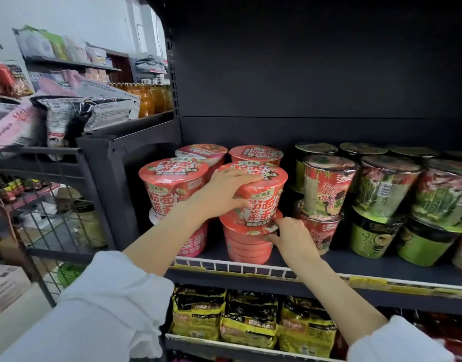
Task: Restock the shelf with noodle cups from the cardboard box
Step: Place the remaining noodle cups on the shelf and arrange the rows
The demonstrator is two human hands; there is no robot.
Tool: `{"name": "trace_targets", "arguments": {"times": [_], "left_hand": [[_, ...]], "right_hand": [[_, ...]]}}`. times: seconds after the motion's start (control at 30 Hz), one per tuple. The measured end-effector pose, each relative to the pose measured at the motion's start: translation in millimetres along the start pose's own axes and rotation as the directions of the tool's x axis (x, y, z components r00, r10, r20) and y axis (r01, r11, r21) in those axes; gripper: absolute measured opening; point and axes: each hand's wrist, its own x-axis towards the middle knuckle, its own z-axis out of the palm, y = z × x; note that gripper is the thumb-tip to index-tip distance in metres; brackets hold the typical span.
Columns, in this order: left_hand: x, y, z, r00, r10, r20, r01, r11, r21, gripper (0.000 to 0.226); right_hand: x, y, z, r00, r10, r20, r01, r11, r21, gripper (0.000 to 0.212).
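Noodle cup [260, 194] upright, lid up, stacked on a lower red cup [247, 242] near the shelf [355, 265] front edge.
Gripped by left hand [219, 195], fingers curled round rim and side; right hand [290, 237] pinching lower cup's lid edge. Green cups [376, 236] stacked rightward.
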Motion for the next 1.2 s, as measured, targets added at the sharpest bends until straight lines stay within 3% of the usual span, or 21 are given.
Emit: {"name": "trace_targets", "arguments": {"times": [0.2, 0.3, 0.47, 0.53, 0.63, 0.8, 0.93, 1.0, 1.07, 1.13, 1.2], "left_hand": [[-4.4, 1.1, -3.5, 0.999, 0.000, 0.038, -0.001, 1.000, 0.020, 0.075], [-4.6, 0.3, -4.2, 1.000, 0.012, 0.021, -0.012, 1.000, -0.001, 0.077], [1.0, -6.6, -4.4, 0.998, 0.059, 0.006, -0.058, 0.997, -0.043, 0.076], [1.6, -7.5, -4.8, 0.998, 0.070, -0.002, -0.070, 0.996, -0.046, 0.076], [2.2, -8.4, -5.3, 0.997, 0.079, -0.010, -0.079, 0.995, -0.064, 0.075], [2.4, -10.3, -4.8, 0.995, 0.093, -0.020, -0.094, 0.994, -0.056, 0.074], [3.1, -15.1, -1.8, 0.997, 0.076, -0.019, -0.077, 0.995, -0.058, 0.075], [2.9, -18.0, -0.9, 0.998, 0.066, -0.024, -0.067, 0.996, -0.065, 0.076], [3.0, -18.5, -1.0, 0.998, 0.063, -0.018, -0.064, 0.996, -0.065, 0.075], [3.8, -17.5, -1.3, 0.998, 0.063, -0.013, -0.063, 0.996, -0.059, 0.074], [4.4, -16.9, -1.3, 0.998, 0.064, -0.011, -0.064, 0.996, -0.054, 0.073]], "right_hand": [[-0.2, 5.2, -6.7, 0.995, -0.090, -0.037, 0.090, 0.996, -0.025, 0.057], [-0.6, 8.2, -6.3, 0.983, -0.156, -0.095, 0.150, 0.986, -0.069, 0.054], [-13.1, 0.3, 6.2, 0.936, -0.265, -0.233, 0.194, 0.938, -0.288, 0.049], [-9.0, 5.0, -3.2, 0.940, -0.280, -0.196, 0.248, 0.953, -0.174, 0.040], [6.4, 27.4, -21.3, 0.964, -0.266, -0.015, 0.267, 0.961, 0.071, 0.034], [7.6, 32.1, -12.2, 0.957, -0.274, -0.093, 0.279, 0.959, 0.045, 0.030], [-7.7, 3.1, 7.8, 0.894, -0.375, -0.245, 0.346, 0.926, -0.152, 0.034], [-7.9, -0.8, 10.7, 0.897, -0.365, -0.248, 0.357, 0.931, -0.079, 0.032], [-0.6, 12.8, 1.1, 0.934, -0.327, -0.144, 0.337, 0.940, 0.052, 0.028], [6.8, 29.8, -8.3, 0.943, -0.330, -0.037, 0.332, 0.939, 0.092, 0.032], [6.8, 34.8, -6.4, 0.939, -0.341, -0.047, 0.344, 0.935, 0.092, 0.034]]}}
